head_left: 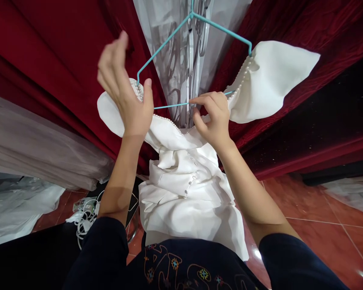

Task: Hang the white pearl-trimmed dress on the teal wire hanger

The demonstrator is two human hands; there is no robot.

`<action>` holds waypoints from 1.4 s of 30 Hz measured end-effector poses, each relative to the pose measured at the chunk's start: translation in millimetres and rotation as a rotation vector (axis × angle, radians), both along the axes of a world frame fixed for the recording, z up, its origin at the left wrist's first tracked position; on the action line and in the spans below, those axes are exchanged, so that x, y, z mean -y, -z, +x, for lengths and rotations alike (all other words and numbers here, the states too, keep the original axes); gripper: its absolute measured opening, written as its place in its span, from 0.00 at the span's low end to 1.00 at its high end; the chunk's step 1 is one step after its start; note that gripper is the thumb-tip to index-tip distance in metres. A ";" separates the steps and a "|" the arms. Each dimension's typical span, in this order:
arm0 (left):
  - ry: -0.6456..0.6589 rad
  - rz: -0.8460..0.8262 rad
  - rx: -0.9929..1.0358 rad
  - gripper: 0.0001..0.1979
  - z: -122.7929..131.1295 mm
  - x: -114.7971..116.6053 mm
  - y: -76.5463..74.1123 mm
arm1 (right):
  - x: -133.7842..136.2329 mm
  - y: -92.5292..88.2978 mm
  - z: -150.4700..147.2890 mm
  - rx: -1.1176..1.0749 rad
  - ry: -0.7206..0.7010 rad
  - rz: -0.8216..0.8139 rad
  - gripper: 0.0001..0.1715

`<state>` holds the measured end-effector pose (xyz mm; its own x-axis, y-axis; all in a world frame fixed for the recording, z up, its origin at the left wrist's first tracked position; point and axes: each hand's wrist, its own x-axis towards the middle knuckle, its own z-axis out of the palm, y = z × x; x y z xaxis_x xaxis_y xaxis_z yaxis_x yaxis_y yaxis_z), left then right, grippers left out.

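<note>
Right hand (pixel 216 117) pinches the hanger (pixel 169 39); left hand (pixel 131 102) spreads wide; the dress (pixel 175 217) looks soft, best held by its shoulders.

**White dress on a hanger, two hands at its top**

A light blue hanger (pixel 172 106) carries a white dress (pixel 196 217) with pearl-like beads along its neckline. The left hand (pixel 128 94), partly blurred, is spread in front of one sleeve. The right hand (pixel 216 117) has its fingers bent, the index tip at the hanger's lower bar; its grip is hard to judge. Dark red curtains (pixel 78 52) hang behind, and white cables (pixel 84 223) lie tangled at lower left.
</note>
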<state>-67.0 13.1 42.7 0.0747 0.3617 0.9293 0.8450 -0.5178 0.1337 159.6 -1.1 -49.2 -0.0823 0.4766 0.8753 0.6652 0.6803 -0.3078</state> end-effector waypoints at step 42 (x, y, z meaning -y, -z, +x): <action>0.119 -0.598 -0.230 0.18 6.9 5.3 47.3 | 7.0 -4.8 -3.3 -0.102 0.067 0.044 0.17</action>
